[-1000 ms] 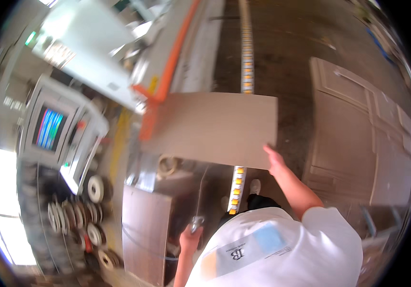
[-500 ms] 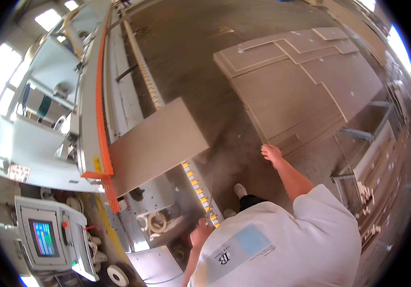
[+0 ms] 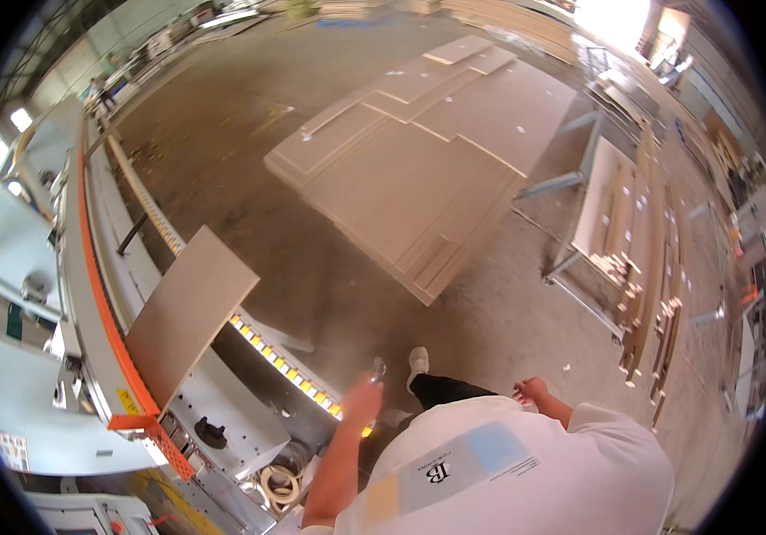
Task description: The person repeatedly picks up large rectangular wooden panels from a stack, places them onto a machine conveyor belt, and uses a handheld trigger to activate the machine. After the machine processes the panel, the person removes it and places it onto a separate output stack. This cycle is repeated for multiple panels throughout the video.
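The left hand (image 3: pixel 363 397) is raised at about 6 o'clock, fingers closed around a small shiny object (image 3: pixel 378 366) too small to identify. The right hand (image 3: pixel 530 390) hangs empty at 5 o'clock beside the white shirt — its fingers loosely curled, touching nothing. A rectangular brown panel (image 3: pixel 189 312) lies at 8 o'clock on the long machine (image 3: pixel 89 294), its near edge over the roller track (image 3: pixel 280 361) with yellow rollers. A low stack of large boards (image 3: pixel 419 169) rests on the concrete floor toward 12 o'clock — well apart from both hands.
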Motion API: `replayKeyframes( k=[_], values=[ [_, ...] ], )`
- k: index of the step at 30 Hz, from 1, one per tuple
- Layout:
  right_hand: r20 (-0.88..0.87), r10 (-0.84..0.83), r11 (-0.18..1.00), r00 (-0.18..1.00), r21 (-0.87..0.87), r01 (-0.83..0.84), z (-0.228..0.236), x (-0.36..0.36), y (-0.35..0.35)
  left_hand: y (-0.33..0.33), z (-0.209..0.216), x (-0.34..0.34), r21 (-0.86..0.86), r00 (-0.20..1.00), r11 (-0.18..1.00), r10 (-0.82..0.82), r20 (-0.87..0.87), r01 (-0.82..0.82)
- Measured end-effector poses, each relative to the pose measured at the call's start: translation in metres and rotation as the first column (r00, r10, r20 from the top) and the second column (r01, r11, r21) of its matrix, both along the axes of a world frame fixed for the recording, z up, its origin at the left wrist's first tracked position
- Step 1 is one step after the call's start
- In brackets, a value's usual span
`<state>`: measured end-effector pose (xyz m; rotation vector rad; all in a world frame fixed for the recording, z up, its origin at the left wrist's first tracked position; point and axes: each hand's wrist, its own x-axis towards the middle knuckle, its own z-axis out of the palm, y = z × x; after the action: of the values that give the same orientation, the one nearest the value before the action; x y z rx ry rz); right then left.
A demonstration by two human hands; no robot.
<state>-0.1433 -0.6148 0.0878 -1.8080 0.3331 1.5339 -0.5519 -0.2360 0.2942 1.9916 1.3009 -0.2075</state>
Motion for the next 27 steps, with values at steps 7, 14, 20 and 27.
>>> replayKeyframes(
  k=[7,14,20,27],
  values=[
    [0.405,0.340,0.926,0.849,-0.300,-0.228,0.060,-0.039,-0.018,-0.023,0.019,0.076,0.003,0.984,0.985,-0.172,0.039,0.172],
    [0.561,0.501,0.865,0.658,-0.305,-0.398,0.058,-0.013,0.016,-0.037,0.038,0.155,0.180,0.954,0.950,-0.279,0.113,0.256],
    [0.511,0.381,0.910,0.770,-0.061,-0.410,0.041,0.038,0.051,-0.032,0.050,0.206,0.225,0.953,0.948,-0.262,0.151,0.225],
    [0.497,0.422,0.886,0.759,-0.049,-0.461,0.019,0.086,0.051,-0.030,0.043,0.238,0.277,0.978,0.952,-0.169,0.124,0.130]
  ],
)
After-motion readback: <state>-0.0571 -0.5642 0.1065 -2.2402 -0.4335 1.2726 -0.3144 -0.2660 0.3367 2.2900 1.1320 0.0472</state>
